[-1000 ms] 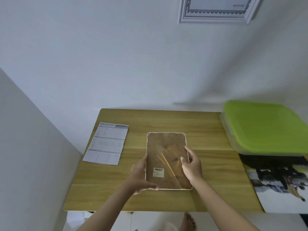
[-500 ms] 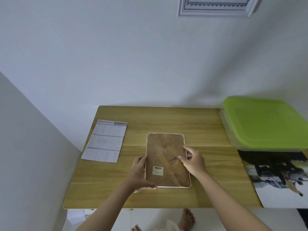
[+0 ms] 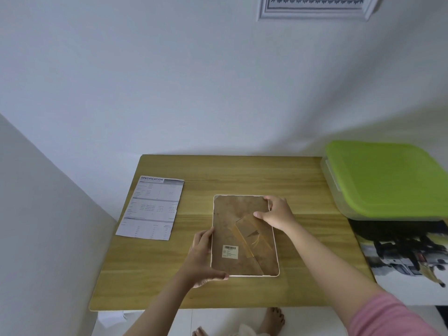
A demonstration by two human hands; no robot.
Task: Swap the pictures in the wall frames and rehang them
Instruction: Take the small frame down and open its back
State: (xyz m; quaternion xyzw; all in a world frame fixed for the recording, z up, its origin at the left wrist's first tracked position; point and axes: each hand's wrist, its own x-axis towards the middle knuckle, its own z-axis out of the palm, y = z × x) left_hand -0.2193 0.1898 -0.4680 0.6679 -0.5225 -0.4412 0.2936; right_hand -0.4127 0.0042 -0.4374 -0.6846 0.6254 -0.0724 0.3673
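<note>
A plain room in a home, at a small table set in a corner.

Bare white walls (image 3: 169,81) meet behind a wooden table (image 3: 242,170); a white decorated frame (image 3: 315,10) hangs above, a green-lidded storage box (image 3: 388,180) stands beside it, and bare feet (image 3: 274,318) stand on the pale floor.

Brown frame back (image 3: 238,221) with white rim, yellow-wood table (image 3: 242,173), lime-green lid (image 3: 385,180), pink sleeve (image 3: 390,316).

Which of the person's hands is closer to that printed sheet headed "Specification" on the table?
Left. The left hand grips the face-down frame at its left edge, beside the specification sheet. The right hand is at the frame's far right corner, farther off.
</note>
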